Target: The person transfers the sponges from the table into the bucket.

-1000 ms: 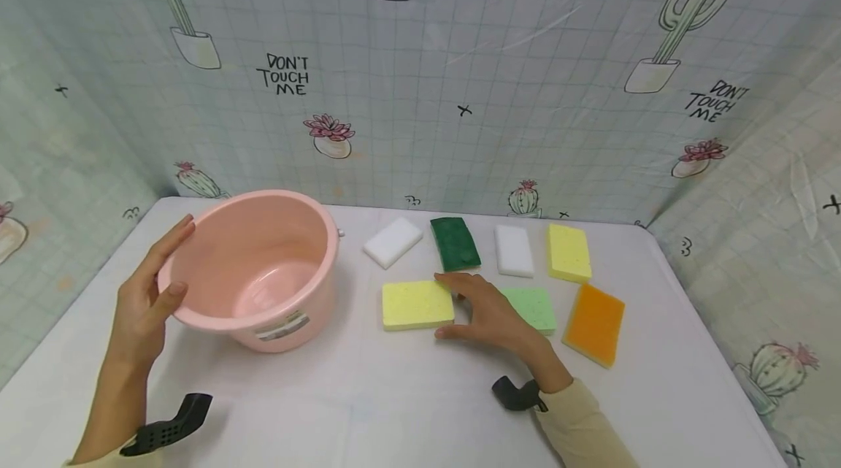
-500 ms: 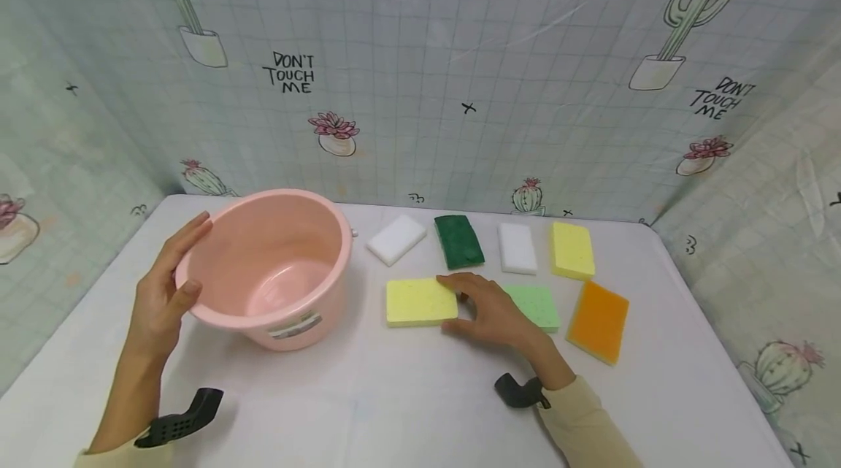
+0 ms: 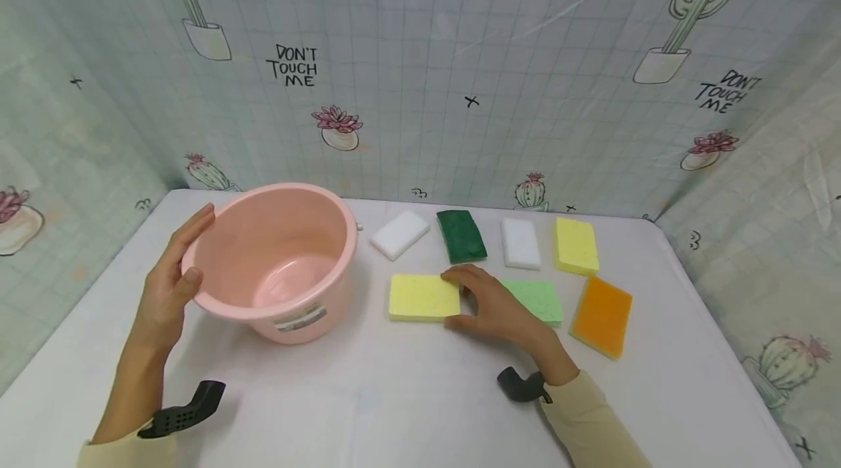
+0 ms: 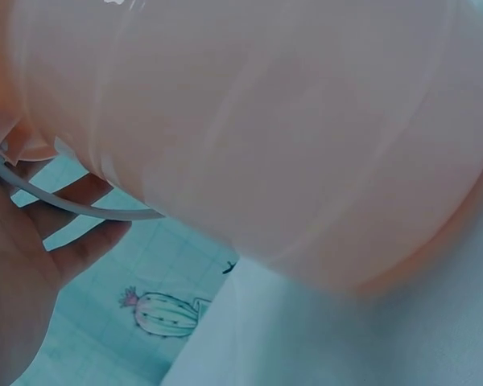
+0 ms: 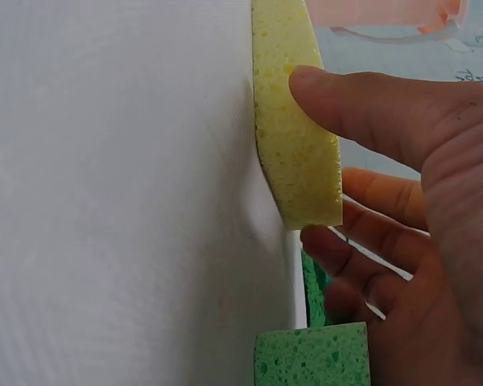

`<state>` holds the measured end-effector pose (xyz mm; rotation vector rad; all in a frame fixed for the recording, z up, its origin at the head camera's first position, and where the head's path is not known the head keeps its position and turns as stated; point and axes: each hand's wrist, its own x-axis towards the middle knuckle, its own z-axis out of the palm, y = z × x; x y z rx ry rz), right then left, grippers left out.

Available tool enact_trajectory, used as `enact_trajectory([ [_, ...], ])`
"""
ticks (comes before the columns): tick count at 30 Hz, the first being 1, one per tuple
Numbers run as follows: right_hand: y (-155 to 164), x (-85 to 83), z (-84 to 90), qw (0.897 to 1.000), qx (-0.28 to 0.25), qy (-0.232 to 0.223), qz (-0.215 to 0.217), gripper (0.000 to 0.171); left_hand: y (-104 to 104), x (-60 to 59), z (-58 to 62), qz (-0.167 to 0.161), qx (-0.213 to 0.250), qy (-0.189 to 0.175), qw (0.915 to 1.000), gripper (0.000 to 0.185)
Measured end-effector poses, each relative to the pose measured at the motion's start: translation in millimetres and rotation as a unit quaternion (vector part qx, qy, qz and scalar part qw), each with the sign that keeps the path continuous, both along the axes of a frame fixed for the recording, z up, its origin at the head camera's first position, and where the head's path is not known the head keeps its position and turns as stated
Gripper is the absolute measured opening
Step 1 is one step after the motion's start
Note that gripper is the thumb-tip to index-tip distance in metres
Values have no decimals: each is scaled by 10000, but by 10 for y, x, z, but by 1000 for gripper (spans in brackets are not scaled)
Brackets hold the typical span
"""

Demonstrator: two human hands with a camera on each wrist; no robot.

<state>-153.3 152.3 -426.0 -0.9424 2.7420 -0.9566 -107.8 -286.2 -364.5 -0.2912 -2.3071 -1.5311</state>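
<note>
My left hand (image 3: pixel 160 293) holds the pink bucket (image 3: pixel 328 285) at its left rim, thumb over the rim and fingers along the outside. In the left wrist view the bucket's wall (image 4: pixel 266 145) fills most of the frame, and its thin grey handle (image 4: pixel 80 207) crosses in front of the fingers. My right hand (image 3: pixel 496 307) pinches the right end of a yellow sponge (image 3: pixel 420 298) between thumb and fingers. Seen from the right wrist, the thumb presses the sponge's long side (image 5: pixel 294 153), and its near end bends slightly up from the white table.
Behind and right of my right hand lie a light green sponge (image 3: pixel 535 300), an orange sponge (image 3: pixel 601 317), another yellow sponge (image 3: pixel 575 245), a dark green scouring pad (image 3: pixel 462 236) and two white sponges, one left (image 3: pixel 399 234) and one right (image 3: pixel 521 243). A patterned curtain (image 3: pixel 407 74) stands behind the table.
My left hand and the bucket have moved a little to the right, closer to the yellow sponge. My right thumb has drawn in against that sponge's front edge. The head view has tilted slightly.
</note>
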Motion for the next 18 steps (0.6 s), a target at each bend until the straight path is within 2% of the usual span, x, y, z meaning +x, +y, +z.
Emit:
enact_trajectory([
  [10, -25, -5, 15, 9994, -280, 15, 185, 62, -63, 6, -52, -317, 485, 107, 9983, 58],
  [15, 6, 5, 55, 9995, -298, 33, -100, 61, -55, 4, -93, -458, 815, 83, 9956, 57],
  [18, 36, 2, 123, 9989, -422, 43, -219, 61, -46, -6, -104, -421, 854, 83, 9954, 57],
])
